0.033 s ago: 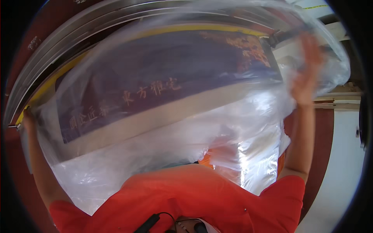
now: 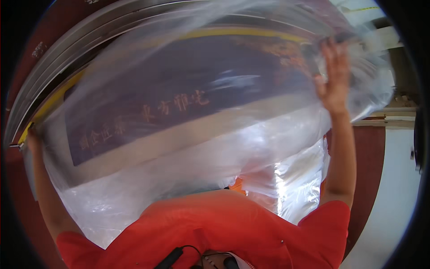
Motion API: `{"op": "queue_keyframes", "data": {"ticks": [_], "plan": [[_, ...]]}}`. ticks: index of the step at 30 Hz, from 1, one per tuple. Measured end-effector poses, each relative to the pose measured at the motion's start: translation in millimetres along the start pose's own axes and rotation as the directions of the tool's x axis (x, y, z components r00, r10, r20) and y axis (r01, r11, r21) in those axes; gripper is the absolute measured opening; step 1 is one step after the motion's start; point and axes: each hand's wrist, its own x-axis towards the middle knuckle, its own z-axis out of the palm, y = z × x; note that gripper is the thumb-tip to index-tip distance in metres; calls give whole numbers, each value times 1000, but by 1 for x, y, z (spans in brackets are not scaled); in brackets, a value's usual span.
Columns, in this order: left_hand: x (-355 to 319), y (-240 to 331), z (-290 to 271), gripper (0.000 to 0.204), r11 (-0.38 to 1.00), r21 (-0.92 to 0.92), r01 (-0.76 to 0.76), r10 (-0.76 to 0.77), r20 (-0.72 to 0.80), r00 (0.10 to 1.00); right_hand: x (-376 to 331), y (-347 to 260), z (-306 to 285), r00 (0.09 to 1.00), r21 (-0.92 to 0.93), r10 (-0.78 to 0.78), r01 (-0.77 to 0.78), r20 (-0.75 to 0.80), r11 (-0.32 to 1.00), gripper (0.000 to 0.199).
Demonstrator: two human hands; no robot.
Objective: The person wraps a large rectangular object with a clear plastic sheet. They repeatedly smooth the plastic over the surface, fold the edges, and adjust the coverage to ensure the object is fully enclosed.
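Clear film lies wrinkled over a dark panel before you. Your right hand is open, fingers extended, at the film's right side; contact is unclear. Your left hand curls at the left end of a yellow strip; whether it grips anything, you can't tell. Uneven pulling could bunch or tear the film. Since the earlier frame, your right hand has moved leftward.

Pale Chinese characters cross the purple panel; white marks on a maroon surface are unreadable.
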Motion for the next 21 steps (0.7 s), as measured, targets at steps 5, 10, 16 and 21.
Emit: {"op": "queue_keyframes", "data": {"ticks": [5,10,16,21], "plan": [[-79,-12,-24,42,994,96,42,-42,3,999,-114,38,97,644,-106,437,-485,628,868,51],[-112,-57,-44,44,1000,17,14,-11,-132,991,-31,-21,100,972,472,-37,-80,233,878,46],[-111,10,-59,43,963,-127,238,-252,-109,962,13,-10,129,751,52,288,-393,594,918,40],[-131,72,-125,37,910,-269,315,-342,-61,938,33,-103,116,975,332,-35,-40,218,942,47]]}}
